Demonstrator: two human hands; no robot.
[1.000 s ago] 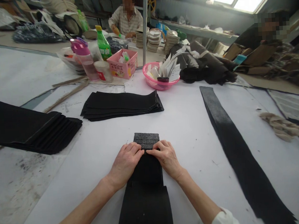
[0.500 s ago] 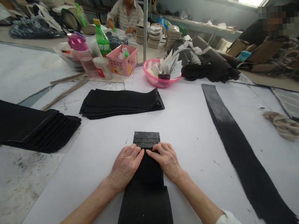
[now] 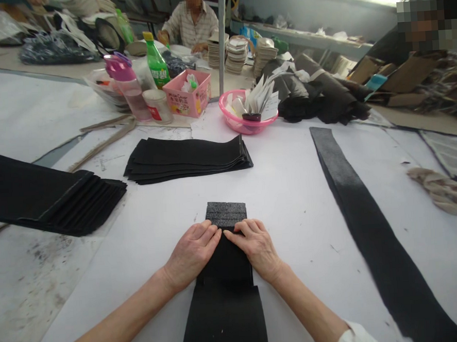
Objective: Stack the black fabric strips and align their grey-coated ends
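A black fabric strip (image 3: 226, 321) runs up the middle of the white-covered table, with a speckled grey band (image 3: 226, 212) at its far end. Both hands meet on the strip just below that band. My left hand (image 3: 192, 250) has its fingers pressed together on the fabric's left side, and my right hand (image 3: 258, 246) pinches the right side, thumbs almost touching. What lies under the fingertips is hidden. Beyond my hands lies a stack of black fabric pieces (image 3: 184, 155).
A thicker black stack (image 3: 39, 187) lies at the left. On the right stretches a long black strip (image 3: 375, 229), with a crumpled beige cloth (image 3: 440, 189) beyond it. A pink basin (image 3: 235, 120), a pink box (image 3: 189, 98) and a green bottle (image 3: 156, 64) stand behind. Two people are farther back.
My hands keep the same grip on the black fabric strip. The view has shifted slightly. The person at the back has moved a hand a little to the left.
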